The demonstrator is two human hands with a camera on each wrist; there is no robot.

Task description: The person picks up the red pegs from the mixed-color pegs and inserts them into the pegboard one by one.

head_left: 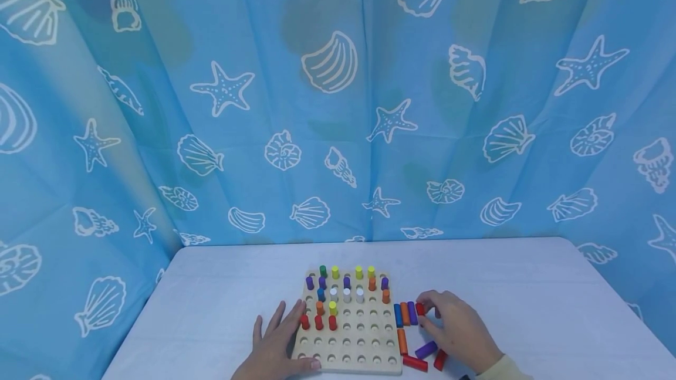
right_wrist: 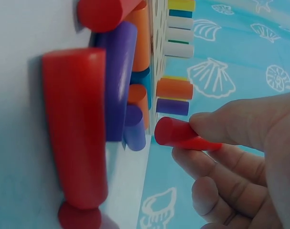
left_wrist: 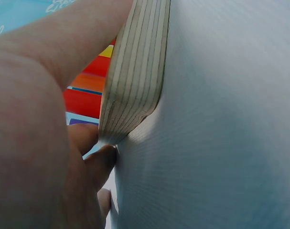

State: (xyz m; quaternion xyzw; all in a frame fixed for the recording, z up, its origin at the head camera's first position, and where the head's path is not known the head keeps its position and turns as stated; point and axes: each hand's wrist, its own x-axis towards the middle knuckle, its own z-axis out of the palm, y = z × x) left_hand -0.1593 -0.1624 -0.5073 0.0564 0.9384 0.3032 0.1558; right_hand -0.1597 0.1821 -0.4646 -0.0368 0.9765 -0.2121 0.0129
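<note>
A wooden pegboard [head_left: 353, 349] lies on the table, with rows of round holes and coloured pegs standing in some of them. My left hand [head_left: 274, 345] rests against its left side, fingers extended and thumb at the front edge. To the right of the board, my right hand [head_left: 465, 330] pinches a red peg [right_wrist: 176, 132] between thumb and fingers; in the right wrist view the peg is off the table. Close by lie a blue peg [head_left: 398, 315], an orange peg [head_left: 405, 314] and a purple peg [head_left: 412, 313], side by side.
More loose pegs lie nearer the front: an orange one [head_left: 402, 342] along the board's edge, a purple one [head_left: 425, 349] and two red pegs, one [head_left: 415, 363] at the board's corner. A white cloth [head_left: 227, 292] covers the table. Behind hangs a blue shell-patterned curtain [head_left: 338, 122].
</note>
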